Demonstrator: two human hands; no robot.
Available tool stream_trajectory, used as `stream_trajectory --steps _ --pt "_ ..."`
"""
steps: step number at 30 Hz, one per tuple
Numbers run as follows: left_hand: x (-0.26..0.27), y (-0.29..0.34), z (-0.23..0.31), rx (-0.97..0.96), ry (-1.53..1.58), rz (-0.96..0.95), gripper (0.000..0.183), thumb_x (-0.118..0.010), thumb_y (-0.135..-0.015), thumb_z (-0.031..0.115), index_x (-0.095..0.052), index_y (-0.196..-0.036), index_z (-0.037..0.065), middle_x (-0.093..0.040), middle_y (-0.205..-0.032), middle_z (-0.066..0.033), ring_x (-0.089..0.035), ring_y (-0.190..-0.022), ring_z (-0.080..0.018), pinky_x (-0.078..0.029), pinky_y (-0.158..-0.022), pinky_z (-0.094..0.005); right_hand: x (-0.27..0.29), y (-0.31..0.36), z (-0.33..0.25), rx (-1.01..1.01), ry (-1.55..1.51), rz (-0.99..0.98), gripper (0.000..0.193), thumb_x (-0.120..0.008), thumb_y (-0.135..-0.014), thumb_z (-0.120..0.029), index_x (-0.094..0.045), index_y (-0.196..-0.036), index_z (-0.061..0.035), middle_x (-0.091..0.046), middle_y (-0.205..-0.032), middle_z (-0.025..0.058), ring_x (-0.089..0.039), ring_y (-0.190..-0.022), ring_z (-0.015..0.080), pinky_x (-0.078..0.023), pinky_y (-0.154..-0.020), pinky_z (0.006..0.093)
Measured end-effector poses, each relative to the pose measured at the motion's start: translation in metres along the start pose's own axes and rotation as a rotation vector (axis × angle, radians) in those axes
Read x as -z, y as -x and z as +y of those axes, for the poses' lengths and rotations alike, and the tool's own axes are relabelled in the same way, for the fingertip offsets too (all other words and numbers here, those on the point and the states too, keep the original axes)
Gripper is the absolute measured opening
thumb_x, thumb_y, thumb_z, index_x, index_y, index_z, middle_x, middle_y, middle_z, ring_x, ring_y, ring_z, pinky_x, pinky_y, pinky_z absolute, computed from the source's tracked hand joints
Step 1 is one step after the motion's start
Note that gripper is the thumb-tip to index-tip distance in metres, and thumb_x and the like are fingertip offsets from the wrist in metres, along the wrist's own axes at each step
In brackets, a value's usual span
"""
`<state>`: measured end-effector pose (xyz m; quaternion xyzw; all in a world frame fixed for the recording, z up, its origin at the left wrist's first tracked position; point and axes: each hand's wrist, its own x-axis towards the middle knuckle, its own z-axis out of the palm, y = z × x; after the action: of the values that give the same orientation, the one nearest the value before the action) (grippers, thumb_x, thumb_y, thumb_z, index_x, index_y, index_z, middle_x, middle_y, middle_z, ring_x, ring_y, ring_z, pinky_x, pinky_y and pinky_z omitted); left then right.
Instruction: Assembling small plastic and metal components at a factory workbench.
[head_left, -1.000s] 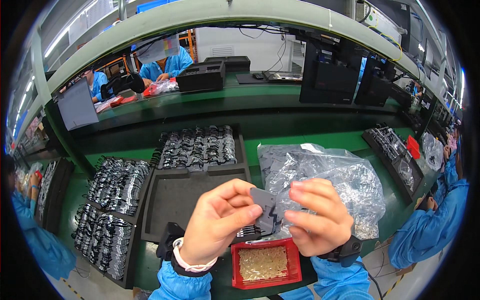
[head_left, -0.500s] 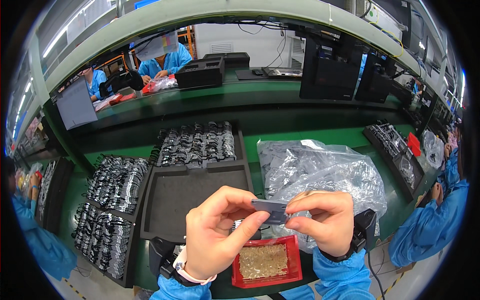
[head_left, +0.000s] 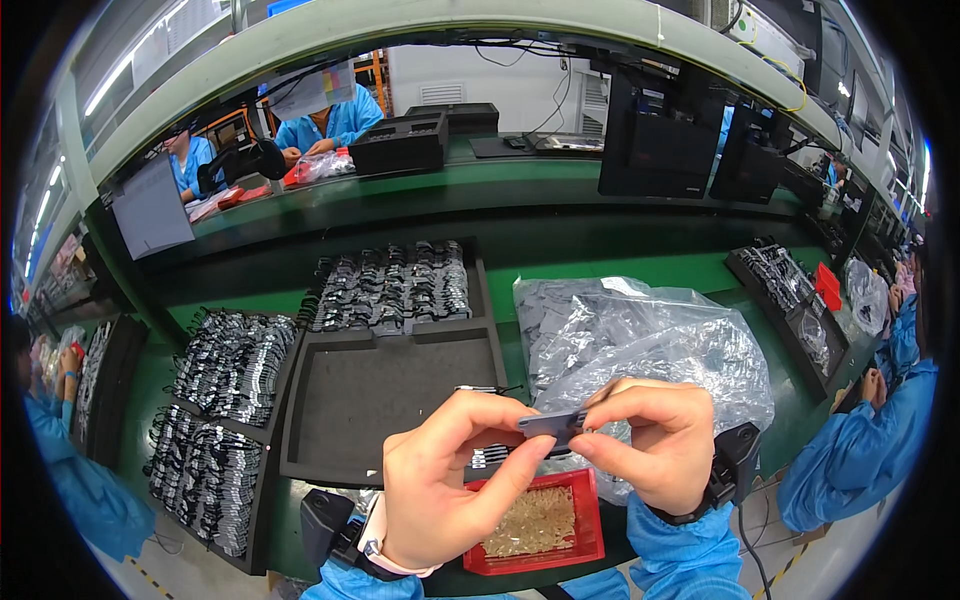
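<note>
Between my two hands, above the front of the bench, is a small flat grey plastic piece (head_left: 548, 425), seen nearly edge-on. My left hand (head_left: 445, 480) pinches its left end between thumb and forefinger. The thumb and forefinger of my right hand (head_left: 660, 440) close on its right end. Whether a smaller part also sits in those right fingertips is hidden. Just below the hands stands a red bin (head_left: 590, 548) of tiny translucent yellowish pieces, partly covered by my left hand.
Behind my right hand lies a clear plastic bag (head_left: 690, 345) of grey pieces. A black foam tray (head_left: 375, 385) sits beyond my left hand. More trays (head_left: 215, 440) hold rows of parts with black cables at left. A co-worker's blue sleeve (head_left: 850, 450) shows at right.
The grey piece has tilted to a thinner, more edge-on view and shifted slightly right. My left hand has moved a little right and down with it; the right keeps its pinch.
</note>
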<state>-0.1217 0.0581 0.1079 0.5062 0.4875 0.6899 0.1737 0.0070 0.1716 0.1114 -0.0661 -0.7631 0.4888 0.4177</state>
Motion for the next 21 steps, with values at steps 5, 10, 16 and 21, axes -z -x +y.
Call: stream_trajectory --steps 5,10,16,21 --pt "-0.0014 -0.0032 -0.0014 -0.012 0.079 -0.048 0.020 -0.065 -0.072 -0.006 -0.058 -0.091 -0.006 -0.062 -0.085 -0.0100 -0.061 -0.079 -0.0128 -0.050 -0.071 -0.0245 -0.0013 0.0002 -0.0014 0.027 0.015 -0.073 0.011 -0.070 -0.068 0.001 -0.064 -0.077 0.0015 -0.065 -0.074 0.0101 -0.063 -0.068 0.0162 -0.048 -0.060 0.0245" --pt "0.0021 -0.0045 -0.0020 -0.046 -0.061 -0.086 0.021 -0.065 -0.068 -0.011 -0.057 -0.087 -0.008 -0.060 -0.081 -0.0151 -0.060 -0.077 -0.0187 -0.049 -0.069 -0.0287 -0.0045 0.0014 0.0018 -0.020 -0.023 -0.090 0.012 -0.070 -0.068 0.000 -0.063 -0.078 0.0006 -0.065 -0.075 0.0095 -0.063 -0.069 0.0158 -0.048 -0.061 0.0249" --pt "0.0040 -0.0043 -0.0009 -0.084 -0.124 -0.018 0.020 -0.066 -0.066 -0.012 -0.059 -0.085 -0.008 -0.061 -0.079 -0.0158 -0.060 -0.075 -0.0191 -0.049 -0.066 -0.0275 -0.0082 0.0006 0.0031 -0.021 0.030 -0.095 0.014 -0.070 -0.068 -0.003 -0.062 -0.080 -0.0009 -0.065 -0.075 0.0092 -0.064 -0.070 0.0161 -0.049 -0.061 0.0252" --pt "0.0032 -0.0041 -0.0009 -0.091 -0.136 -0.009 0.020 -0.066 -0.066 -0.012 -0.059 -0.084 -0.008 -0.062 -0.079 -0.0156 -0.060 -0.073 -0.0183 -0.048 -0.066 -0.0269 -0.0085 0.0015 0.0026 0.020 0.134 -0.076 0.014 -0.071 -0.068 -0.004 -0.062 -0.078 -0.0013 -0.065 -0.074 0.0088 -0.065 -0.068 0.0168 -0.049 -0.060 0.0254"
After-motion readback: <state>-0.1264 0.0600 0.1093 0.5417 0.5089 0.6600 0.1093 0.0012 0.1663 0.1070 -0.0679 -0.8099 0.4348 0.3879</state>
